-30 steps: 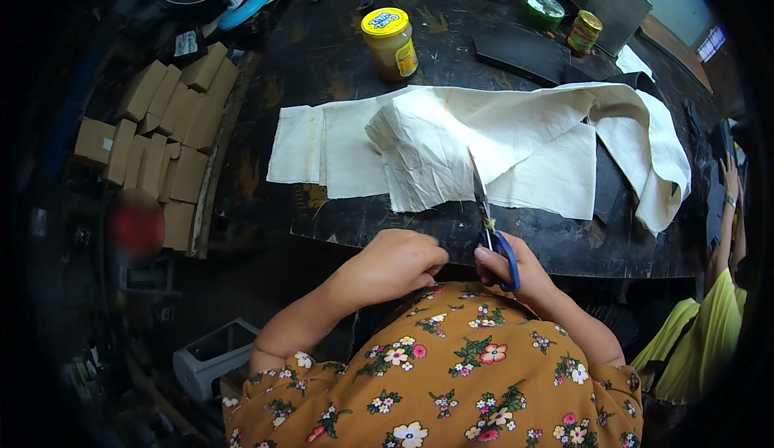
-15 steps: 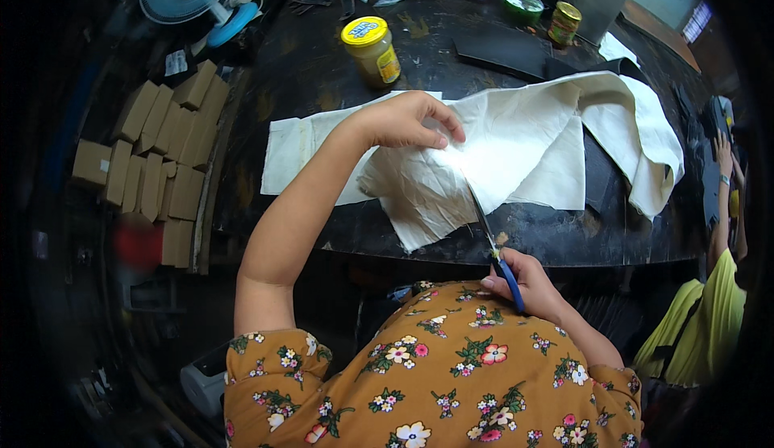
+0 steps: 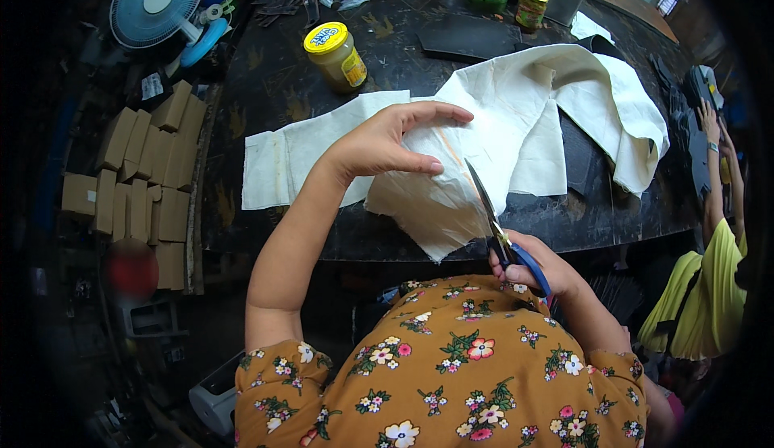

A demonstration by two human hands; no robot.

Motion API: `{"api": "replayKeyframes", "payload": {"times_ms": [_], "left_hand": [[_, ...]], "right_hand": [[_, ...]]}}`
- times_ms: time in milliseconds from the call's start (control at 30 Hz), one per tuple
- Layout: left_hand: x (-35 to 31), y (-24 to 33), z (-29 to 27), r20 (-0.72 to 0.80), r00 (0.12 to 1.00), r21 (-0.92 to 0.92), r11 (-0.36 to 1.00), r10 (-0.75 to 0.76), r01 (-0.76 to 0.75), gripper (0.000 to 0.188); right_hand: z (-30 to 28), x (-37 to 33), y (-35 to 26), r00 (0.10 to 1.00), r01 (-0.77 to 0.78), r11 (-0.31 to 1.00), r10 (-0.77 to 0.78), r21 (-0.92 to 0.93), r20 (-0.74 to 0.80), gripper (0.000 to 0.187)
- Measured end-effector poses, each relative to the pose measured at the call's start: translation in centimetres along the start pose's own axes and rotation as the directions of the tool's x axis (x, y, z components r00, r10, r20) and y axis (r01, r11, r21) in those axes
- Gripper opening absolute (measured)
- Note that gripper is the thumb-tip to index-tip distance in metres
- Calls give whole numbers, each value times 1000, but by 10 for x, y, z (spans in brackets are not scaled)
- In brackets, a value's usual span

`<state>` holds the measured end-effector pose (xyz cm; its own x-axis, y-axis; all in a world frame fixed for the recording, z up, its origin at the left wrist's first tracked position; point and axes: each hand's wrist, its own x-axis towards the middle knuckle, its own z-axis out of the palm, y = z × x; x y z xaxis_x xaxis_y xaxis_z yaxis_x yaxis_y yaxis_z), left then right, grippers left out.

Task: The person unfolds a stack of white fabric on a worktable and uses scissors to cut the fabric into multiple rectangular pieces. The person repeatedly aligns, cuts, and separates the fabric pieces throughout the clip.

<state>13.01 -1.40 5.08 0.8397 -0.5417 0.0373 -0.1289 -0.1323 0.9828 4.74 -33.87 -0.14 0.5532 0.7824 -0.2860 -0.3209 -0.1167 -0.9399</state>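
White cloth point(image 3: 492, 93) lies in a long, creased strip across the dark table, with one end raised in a loop at the right. My left hand point(image 3: 379, 142) rests on the cloth's near part, thumb and forefinger spread well apart; its other fingers are hidden. In my right hand point(image 3: 528, 259) is a pair of scissors point(image 3: 504, 246) with blue and black handles, its blades pointing away from me. The blades lie against the cloth just right of my left fingertips. A near corner of the cloth hangs down past the table edge.
A yellow-lidded jar point(image 3: 336, 57) stands beyond my left hand. Black sheet material point(image 3: 468, 39) and a smaller jar point(image 3: 530, 6) are farther back. Cardboard boxes point(image 3: 149, 162) and a fan point(image 3: 157, 1) are at left. A co-worker's hands point(image 3: 709, 122) are at far right.
My left thumb and forefinger have spread apart. The scissors and my right hand have shifted slightly right, with the handles turned. The whole view has shifted a little.
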Motion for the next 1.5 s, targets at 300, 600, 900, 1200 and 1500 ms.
{"api": "replayKeyframes", "payload": {"times_ms": [300,600,900,1200,1500], "left_hand": [[-10,1,3,-234,972,-158,987,-33,-5,77],[-13,0,7,-227,974,-187,982,-18,-25,80],[-11,2,9,-175,984,-240,971,-24,-19,84],[-11,-3,11,-156,987,-323,946,-29,-23,94],[-18,-7,23,-225,974,-309,950,-19,-52,105]], "right_hand": [[8,-5,-3,995,-74,995,77,62,-55,27],[8,10,-18,993,-86,995,82,-46,-88,24],[7,24,-24,996,-14,996,6,-92,-94,24],[10,27,-32,993,-85,996,82,-32,-85,23],[12,45,-40,988,-86,996,82,-22,-127,24]]}}
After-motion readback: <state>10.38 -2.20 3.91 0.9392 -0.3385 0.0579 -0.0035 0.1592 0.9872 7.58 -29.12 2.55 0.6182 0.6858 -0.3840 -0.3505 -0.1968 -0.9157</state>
